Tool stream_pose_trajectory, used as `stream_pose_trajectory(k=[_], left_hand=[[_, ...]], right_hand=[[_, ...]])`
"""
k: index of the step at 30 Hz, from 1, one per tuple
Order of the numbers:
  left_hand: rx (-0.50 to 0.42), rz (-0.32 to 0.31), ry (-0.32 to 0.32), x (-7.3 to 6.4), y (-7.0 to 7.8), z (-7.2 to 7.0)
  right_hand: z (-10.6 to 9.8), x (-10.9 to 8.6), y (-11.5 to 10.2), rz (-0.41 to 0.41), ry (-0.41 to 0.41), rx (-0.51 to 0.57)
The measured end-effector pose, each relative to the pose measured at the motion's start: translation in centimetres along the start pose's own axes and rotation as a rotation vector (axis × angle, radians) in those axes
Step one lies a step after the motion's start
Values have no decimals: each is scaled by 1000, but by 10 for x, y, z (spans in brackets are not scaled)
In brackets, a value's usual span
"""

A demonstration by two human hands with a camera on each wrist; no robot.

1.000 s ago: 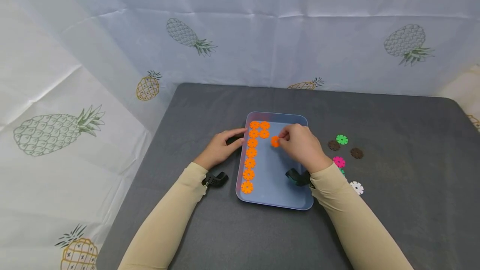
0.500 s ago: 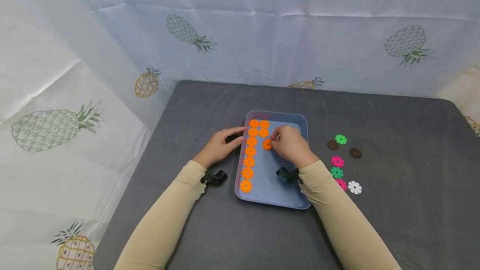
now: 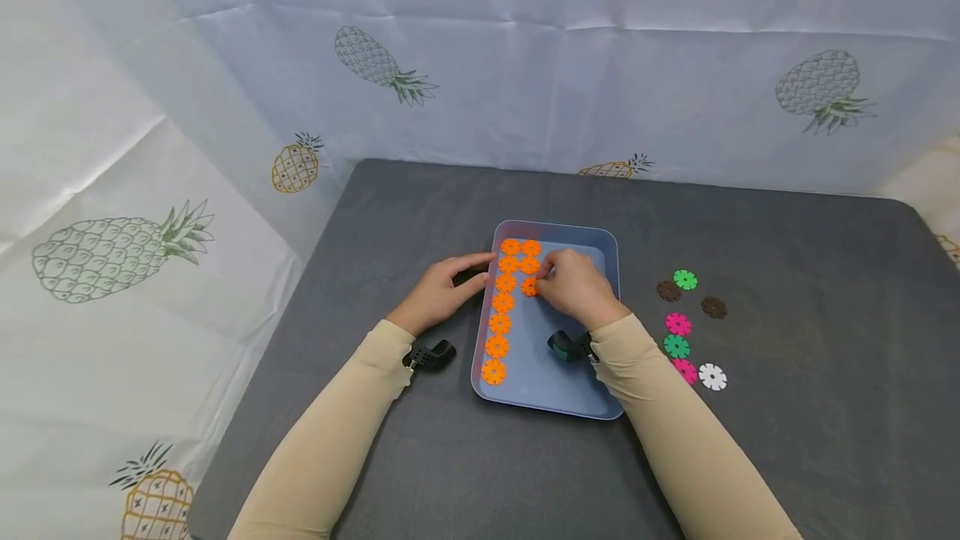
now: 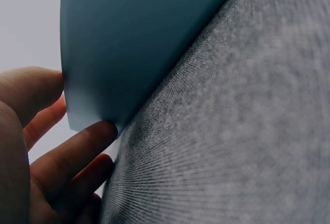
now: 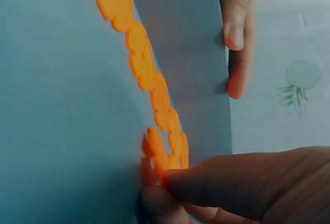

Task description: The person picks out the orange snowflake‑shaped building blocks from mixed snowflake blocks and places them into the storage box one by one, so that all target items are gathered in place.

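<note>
The blue tray lies on the table with notched orange plastic discs along its left side. One long column of discs runs front to back, and a short second column starts beside it at the far end. Between thumb and fingers my right hand pinches another orange disc, just below that short column; in the right wrist view this disc stands tilted close over the tray floor. My left hand touches the tray's left wall with thumb and fingertips spread, as the left wrist view shows on the outer wall.
Right of the tray, loose notched discs lie on the grey table: a light green disc, brown ones, pink ones, a darker green disc and a white disc. A pineapple-print cloth hangs behind the table.
My right hand has moved left with the orange disc, bringing it beside the long column and below the short one. The left hand has stayed at the tray wall.
</note>
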State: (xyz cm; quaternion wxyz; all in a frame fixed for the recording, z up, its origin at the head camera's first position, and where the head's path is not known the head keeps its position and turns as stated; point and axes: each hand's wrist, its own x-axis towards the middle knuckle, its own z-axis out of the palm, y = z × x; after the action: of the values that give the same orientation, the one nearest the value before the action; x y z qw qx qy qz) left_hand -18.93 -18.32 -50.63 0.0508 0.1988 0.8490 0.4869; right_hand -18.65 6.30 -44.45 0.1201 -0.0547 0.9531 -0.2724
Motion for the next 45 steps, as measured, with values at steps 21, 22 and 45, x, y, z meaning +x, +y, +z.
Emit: stream_pose_trajectory(k=[21,22,45], left_hand=[[-4,2,-8,1,0,1],[-5,4,-9,1,0,1],[-15,3,-9,-1,-1,1]], right_hand=[[5,1,5,-8,35,38],[5,1,5,-9,37,38],[8,1,12,-45,74,101]])
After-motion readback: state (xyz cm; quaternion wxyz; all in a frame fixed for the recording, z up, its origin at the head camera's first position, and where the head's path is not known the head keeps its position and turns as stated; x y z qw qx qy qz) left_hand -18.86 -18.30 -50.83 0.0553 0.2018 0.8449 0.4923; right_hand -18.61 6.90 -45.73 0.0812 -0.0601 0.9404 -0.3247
